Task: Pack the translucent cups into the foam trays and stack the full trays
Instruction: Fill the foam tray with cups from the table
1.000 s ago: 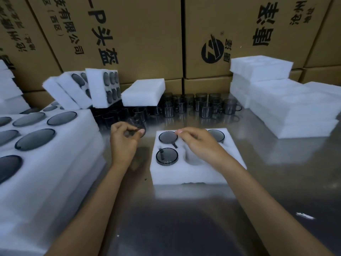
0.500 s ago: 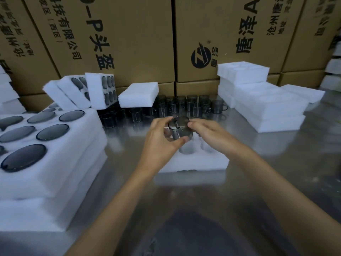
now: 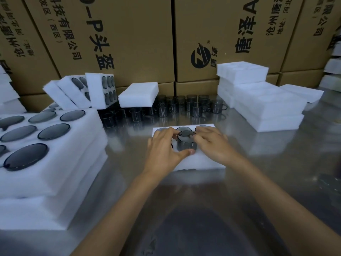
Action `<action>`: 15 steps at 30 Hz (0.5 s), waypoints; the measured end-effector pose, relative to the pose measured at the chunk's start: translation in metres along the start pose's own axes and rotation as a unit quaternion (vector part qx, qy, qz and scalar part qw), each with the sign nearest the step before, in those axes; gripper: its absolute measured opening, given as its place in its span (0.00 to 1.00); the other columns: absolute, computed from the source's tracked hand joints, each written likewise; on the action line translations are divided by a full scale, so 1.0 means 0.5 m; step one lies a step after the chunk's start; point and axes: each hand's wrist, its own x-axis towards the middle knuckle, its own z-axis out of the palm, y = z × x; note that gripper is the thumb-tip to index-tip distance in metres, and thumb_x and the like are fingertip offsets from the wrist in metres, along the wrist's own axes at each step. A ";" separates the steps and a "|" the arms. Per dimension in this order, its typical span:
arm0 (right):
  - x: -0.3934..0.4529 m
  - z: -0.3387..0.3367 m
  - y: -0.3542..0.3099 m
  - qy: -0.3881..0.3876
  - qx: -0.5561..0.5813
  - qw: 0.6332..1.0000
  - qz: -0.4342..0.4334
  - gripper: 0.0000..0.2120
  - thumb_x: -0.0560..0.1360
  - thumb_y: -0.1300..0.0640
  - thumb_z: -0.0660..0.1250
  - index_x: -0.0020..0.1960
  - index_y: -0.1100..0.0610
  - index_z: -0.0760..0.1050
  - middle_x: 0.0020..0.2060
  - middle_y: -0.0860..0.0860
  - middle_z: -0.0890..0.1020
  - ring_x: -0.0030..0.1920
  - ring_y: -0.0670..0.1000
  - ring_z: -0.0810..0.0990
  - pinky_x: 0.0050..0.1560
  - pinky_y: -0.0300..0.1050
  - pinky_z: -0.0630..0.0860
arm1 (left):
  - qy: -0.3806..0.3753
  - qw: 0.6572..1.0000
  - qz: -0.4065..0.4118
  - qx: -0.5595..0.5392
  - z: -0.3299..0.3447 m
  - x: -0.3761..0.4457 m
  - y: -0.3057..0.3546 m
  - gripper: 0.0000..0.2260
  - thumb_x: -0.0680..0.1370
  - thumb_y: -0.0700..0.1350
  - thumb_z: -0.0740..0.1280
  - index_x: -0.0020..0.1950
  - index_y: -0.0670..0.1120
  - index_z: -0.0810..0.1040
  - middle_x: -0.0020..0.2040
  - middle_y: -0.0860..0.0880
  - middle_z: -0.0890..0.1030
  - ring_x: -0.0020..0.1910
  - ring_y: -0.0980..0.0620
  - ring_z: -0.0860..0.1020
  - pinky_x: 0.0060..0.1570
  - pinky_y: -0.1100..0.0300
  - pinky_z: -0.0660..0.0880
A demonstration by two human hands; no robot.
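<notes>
A small white foam tray lies in the middle of the steel table, with dark translucent cups seated in its far row. Both hands hold one smoky translucent cup upright over the tray's near row. My left hand curls round its left side, thumb under the front. My right hand pinches its right rim. Whether the cup's base sits in a hole is hidden by my fingers. Loose cups stand crowded at the back of the table.
A stack of filled foam trays sits at the left, with more trays leaning behind it. Empty foam trays are piled at the right. Cardboard boxes wall the back. Bare steel table lies near me.
My left hand brought a cup from the left side to the tray, and my right hand joined it. Both hands have since lowered the cup toward the tray's near row.
</notes>
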 end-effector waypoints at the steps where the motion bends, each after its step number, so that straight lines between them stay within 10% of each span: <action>1: -0.004 0.002 0.005 0.010 -0.006 1.000 -0.007 0.14 0.82 0.52 0.57 0.55 0.39 0.80 0.56 0.33 0.75 0.71 0.42 0.65 0.71 0.51 0.54 | 0.006 0.999 0.022 0.025 0.000 -0.001 -0.003 0.24 0.66 0.64 0.75 0.57 0.54 0.76 0.53 0.61 0.77 0.59 0.57 0.70 0.52 0.61 0.58; 3: -0.008 0.004 0.008 0.024 0.003 0.999 -0.028 0.18 0.82 0.52 0.58 0.69 0.38 0.73 0.65 0.38 0.75 0.71 0.40 0.64 0.73 0.49 0.53 | 0.013 0.998 0.050 0.046 -0.001 -0.003 -0.007 0.24 0.68 0.66 0.73 0.59 0.56 0.76 0.53 0.62 0.76 0.60 0.59 0.69 0.51 0.65 0.55; 15: -0.014 0.015 0.011 0.049 -0.080 0.994 -0.057 0.20 0.82 0.42 0.56 0.71 0.43 0.73 0.66 0.42 0.77 0.71 0.42 0.63 0.60 0.42 0.52 | 0.008 0.992 0.082 0.097 -0.007 0.007 -0.038 0.29 0.68 0.74 0.63 0.60 0.57 0.79 0.54 0.62 0.78 0.60 0.60 0.70 0.53 0.65 0.54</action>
